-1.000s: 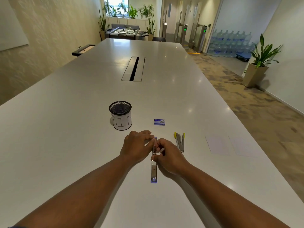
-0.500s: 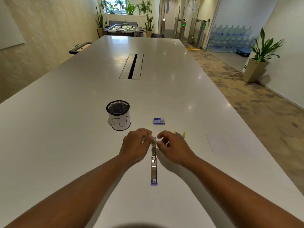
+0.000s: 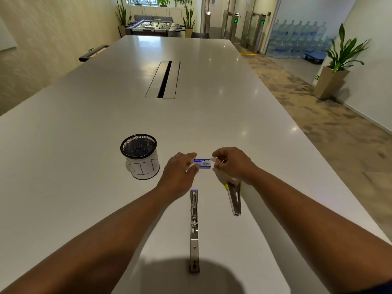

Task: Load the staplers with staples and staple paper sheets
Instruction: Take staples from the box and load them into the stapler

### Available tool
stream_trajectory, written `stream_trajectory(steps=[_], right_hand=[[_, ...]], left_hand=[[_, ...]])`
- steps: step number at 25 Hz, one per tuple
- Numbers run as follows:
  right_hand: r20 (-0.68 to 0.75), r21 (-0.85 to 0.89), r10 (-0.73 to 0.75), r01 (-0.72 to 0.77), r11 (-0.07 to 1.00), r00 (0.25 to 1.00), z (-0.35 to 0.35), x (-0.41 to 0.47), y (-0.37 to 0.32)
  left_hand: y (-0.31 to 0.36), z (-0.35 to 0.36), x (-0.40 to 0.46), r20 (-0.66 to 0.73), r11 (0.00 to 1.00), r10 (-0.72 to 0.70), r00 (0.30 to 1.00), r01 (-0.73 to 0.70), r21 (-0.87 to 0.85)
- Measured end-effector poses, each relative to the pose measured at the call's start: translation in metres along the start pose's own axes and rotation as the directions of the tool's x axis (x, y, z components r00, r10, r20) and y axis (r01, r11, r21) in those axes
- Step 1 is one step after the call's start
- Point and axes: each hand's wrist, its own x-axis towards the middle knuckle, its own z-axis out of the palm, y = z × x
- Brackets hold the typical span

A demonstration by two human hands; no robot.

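A small blue staple box [image 3: 202, 163] lies on the white table [image 3: 84, 145]. My left hand [image 3: 179, 174] pinches its left end between thumb and forefinger. My right hand [image 3: 232, 164] has curled fingertips at the box's right end and pinches it there. Nearer me, a silver stapler [image 3: 194, 230] lies swung open flat, with a blue tip at its far end; neither hand touches it. A second stapler [image 3: 234, 199] with yellow trim lies to its right, its far end hidden under my right wrist.
A black mesh cup [image 3: 140, 158] wrapped in paper marked "BIN" stands left of my left hand. A cable slot [image 3: 163, 79] runs along the table's middle. The table's right edge [image 3: 318, 149] borders patterned floor.
Both hands let go of the open stapler and moved forward to the staple box. The view tilted down and closer, so the stapler now lies nearer me.
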Motion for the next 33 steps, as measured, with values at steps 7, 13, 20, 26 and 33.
stream_trajectory(steps=[7,13,20,26,33], right_hand=[[0.150,0.248,-0.087,0.048,0.968,0.985,0.003,0.022,0.018],[0.115,0.262,-0.074,0.042,0.964,0.991,0.009,0.023,0.019],[0.098,0.257,-0.050,0.023,0.966,0.994,0.011,0.019,0.023],[0.091,0.290,-0.103,0.072,0.954,0.991,0.008,0.017,0.025],[0.011,0.372,-0.094,0.083,0.925,0.996,0.008,0.010,0.025]], left_hand=[[0.000,0.006,0.013,-0.013,0.979,0.096,0.995,-0.092,0.182],[-0.005,0.008,0.013,-0.027,0.992,0.075,0.997,-0.072,0.102],[-0.003,0.006,0.012,-0.055,0.996,0.074,0.996,-0.071,0.060],[-0.004,0.007,0.013,-0.049,0.993,0.083,0.995,-0.079,0.082],[-0.004,0.006,0.013,-0.049,0.994,0.079,0.996,-0.074,0.083]])
